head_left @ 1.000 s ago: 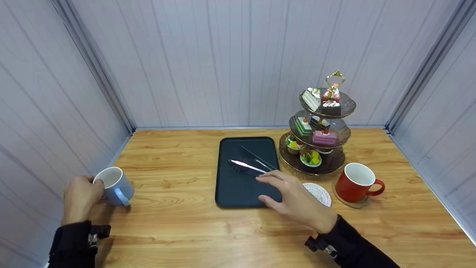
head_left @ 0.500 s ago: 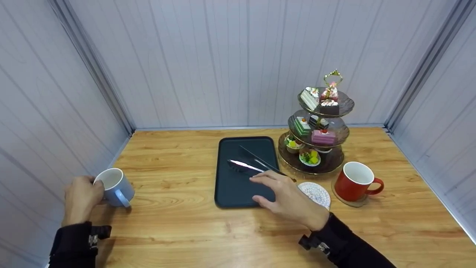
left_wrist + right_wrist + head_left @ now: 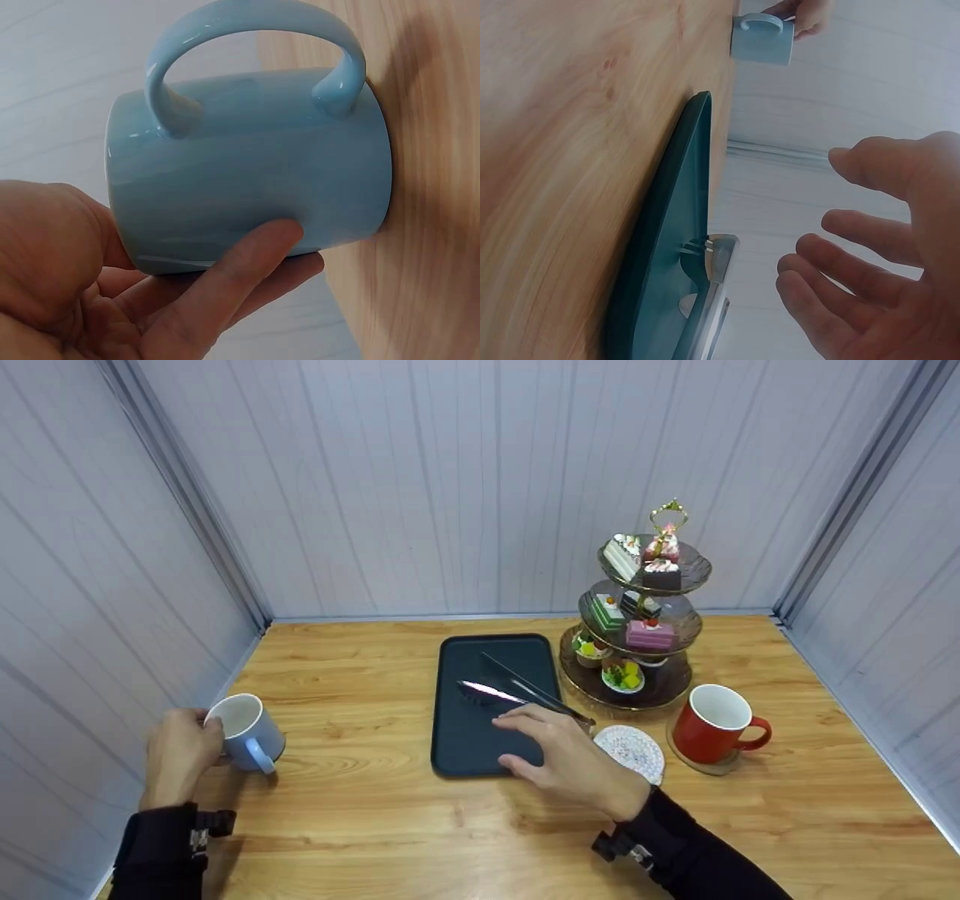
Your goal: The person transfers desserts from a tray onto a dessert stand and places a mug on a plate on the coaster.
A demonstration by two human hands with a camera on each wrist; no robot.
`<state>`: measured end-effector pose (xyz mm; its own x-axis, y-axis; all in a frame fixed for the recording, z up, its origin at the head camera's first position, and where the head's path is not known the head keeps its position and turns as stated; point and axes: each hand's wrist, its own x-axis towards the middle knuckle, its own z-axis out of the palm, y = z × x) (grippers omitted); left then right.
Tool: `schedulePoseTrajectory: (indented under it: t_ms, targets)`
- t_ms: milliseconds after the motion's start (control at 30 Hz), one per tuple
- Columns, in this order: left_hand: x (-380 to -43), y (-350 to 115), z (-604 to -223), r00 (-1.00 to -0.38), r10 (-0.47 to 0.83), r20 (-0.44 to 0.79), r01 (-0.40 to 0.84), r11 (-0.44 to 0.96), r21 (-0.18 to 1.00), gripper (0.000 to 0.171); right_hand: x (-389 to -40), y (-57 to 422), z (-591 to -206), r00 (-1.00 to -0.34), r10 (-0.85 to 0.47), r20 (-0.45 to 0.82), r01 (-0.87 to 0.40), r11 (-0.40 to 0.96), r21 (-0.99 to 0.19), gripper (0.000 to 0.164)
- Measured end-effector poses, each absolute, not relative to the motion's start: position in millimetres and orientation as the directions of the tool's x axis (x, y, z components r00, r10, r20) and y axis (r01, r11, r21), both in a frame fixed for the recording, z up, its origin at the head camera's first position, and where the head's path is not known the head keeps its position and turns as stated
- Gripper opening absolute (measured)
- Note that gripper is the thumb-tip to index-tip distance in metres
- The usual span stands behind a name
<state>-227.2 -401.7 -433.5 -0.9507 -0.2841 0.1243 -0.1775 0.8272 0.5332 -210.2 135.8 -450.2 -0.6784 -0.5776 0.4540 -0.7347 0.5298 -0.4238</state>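
At the left of the head view, my left hand (image 3: 182,748) grips a light blue mug (image 3: 262,739) near its rim, on the side away from the handle. The left wrist view shows fingers along the wall of the mug (image 3: 255,172), which stands upright with its base at the wooden table. My right hand (image 3: 574,757) hovers over the near right part of a dark tray (image 3: 469,750), thumb and fingers apart and holding nothing. Metal tongs (image 3: 491,690) lie spread across that tray, their near end partly behind the right hand.
A three-tier stand (image 3: 574,682) with several small cakes is right of the tray. In front of it are a white patterned coaster (image 3: 630,751) and a red mug (image 3: 705,735) on a brown coaster (image 3: 694,765). Pale panel walls (image 3: 450,510) enclose the table (image 3: 360,825).
My left hand has shifted the blue mug a little to the right. The right hand has drifted slightly left over the tray, baring more of the tongs and the white coaster.
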Motion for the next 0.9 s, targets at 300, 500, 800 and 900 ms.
schedulePoseTrajectory:
  t_ms: [300,500,800,900]
  targets:
    - [-231,-373,-431,-0.934,-0.283,0.216,-0.119,0.821,0.558,0.040,-211,129,-450,-0.676,-0.581,0.453,-0.737,0.519,-0.434,0.048]
    - [-233,-347,-423,-0.945,-0.265,0.194,-0.082,0.763,0.641,0.042,-211,126,-451,-0.666,-0.578,0.472,-0.746,0.506,-0.434,0.048]
    - [-237,-313,-411,-0.955,-0.215,0.204,-0.013,0.718,0.696,0.041,-212,121,-449,-0.654,-0.579,0.487,-0.756,0.485,-0.439,0.048]
    - [-239,-303,-409,-0.957,-0.197,0.214,0.015,0.701,0.713,0.040,-212,119,-449,-0.637,-0.583,0.504,-0.770,0.474,-0.426,0.048]
